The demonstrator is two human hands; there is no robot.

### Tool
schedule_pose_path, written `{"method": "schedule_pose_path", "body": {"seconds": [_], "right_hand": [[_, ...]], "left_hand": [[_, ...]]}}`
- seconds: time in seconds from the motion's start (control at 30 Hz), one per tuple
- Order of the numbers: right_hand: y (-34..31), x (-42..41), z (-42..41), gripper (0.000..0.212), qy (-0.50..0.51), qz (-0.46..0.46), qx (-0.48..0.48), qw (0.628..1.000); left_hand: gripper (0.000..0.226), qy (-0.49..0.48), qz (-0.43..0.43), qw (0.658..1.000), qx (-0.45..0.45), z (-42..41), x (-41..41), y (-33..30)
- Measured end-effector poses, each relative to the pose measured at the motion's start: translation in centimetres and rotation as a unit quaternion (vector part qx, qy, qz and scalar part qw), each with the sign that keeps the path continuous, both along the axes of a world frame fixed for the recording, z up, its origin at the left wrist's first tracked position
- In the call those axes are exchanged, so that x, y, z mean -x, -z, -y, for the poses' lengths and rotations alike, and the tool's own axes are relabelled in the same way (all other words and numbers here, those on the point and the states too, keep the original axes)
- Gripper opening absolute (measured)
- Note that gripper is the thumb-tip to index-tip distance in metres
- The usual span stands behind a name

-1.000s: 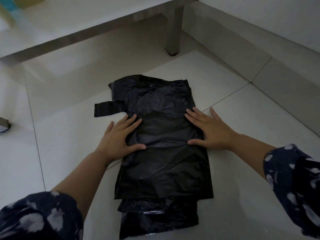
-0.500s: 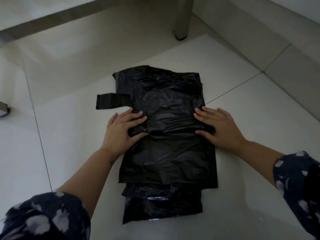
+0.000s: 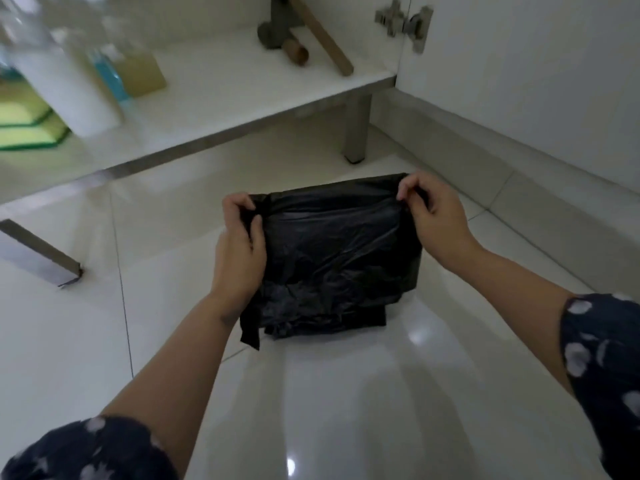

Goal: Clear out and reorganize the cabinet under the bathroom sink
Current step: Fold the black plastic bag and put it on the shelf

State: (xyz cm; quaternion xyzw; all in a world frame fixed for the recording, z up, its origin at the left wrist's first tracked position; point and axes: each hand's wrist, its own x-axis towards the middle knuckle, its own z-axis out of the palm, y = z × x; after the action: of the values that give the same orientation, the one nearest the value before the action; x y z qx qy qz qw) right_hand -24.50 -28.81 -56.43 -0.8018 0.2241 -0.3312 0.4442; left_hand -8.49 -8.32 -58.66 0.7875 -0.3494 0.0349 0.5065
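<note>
Black plastic bags (image 3: 332,251), folded into a stack, hung lifted above the floor (image 3: 86,341) in front of the open cabinet; the left hand (image 3: 239,251) gripped one upper corner, the right hand (image 3: 433,220) pinched the other. Keeping the fold taut and level would likely stop layers slipping; the cabinet shelf (image 3: 221,98) had open room mid-shelf, between bottles (image 3: 65,81) and pipe (image 3: 280,26).

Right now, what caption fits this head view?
Both hands hold folded black bags above the floor before the cabinet.
</note>
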Motion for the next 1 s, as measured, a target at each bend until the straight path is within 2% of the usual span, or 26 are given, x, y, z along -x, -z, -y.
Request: {"method": "schedule_pose_path", "body": {"seconds": [0.07, 0.17, 0.23, 0.3, 0.33, 0.43, 0.57, 0.73, 0.87, 1.0], "right_hand": [[-2.1, -0.1, -0.1, 0.044, -0.021, 0.015, -0.061, 0.998], [-3.0, 0.8, -0.4, 0.029, -0.107, -0.014, -0.179, 0.978], [-1.9, 1.6, -0.7, 0.031, -0.136, -0.070, -0.188, 0.970], [-0.6, 1.9, -1.1, 0.042, -0.118, -0.099, -0.177, 0.972], [-0.1, 1.9, -1.2, 0.045, -0.104, -0.103, -0.174, 0.974], [0.8, 1.5, -1.2, 0.046, -0.071, -0.092, -0.180, 0.977], [1.8, 1.0, -1.3, 0.040, -0.096, -0.076, -0.255, 0.959], [1.0, -2.3, -0.5, 0.051, -0.104, -0.087, -0.213, 0.968], [-4.6, -5.9, 2.1, 0.053, -0.127, -0.093, -0.179, 0.971], [-10.7, -8.1, 4.0, 0.054, -0.133, -0.093, -0.144, 0.976]], "left_hand": [[0.029, 0.004, 0.024, 1.000, -0.019, 0.4, 0.0, -1.6], [0.038, -0.013, -0.011, 1.000, -0.025, 0.3, 0.4, -2.2], [0.035, -0.010, -0.050, 0.998, -0.032, -0.1, 0.7, -1.6], [0.025, 0.021, -0.101, 0.993, -0.053, -0.8, 0.6, -0.4], [0.027, 0.041, -0.123, 0.989, -0.073, -1.2, 0.6, 0.1], [0.057, 0.076, -0.156, 0.979, -0.111, -2.0, 0.6, 0.9], [0.065, 0.053, -0.207, 0.976, -0.052, -1.7, 0.3, 0.7], [0.067, 0.025, -0.225, 0.974, -0.017, -0.9, -1.3, -0.6], [0.074, 0.013, -0.223, 0.974, -0.025, -0.3, -3.6, -3.8], [0.087, 0.006, -0.209, 0.976, -0.053, 1.6, -4.5, -10.0]]}}
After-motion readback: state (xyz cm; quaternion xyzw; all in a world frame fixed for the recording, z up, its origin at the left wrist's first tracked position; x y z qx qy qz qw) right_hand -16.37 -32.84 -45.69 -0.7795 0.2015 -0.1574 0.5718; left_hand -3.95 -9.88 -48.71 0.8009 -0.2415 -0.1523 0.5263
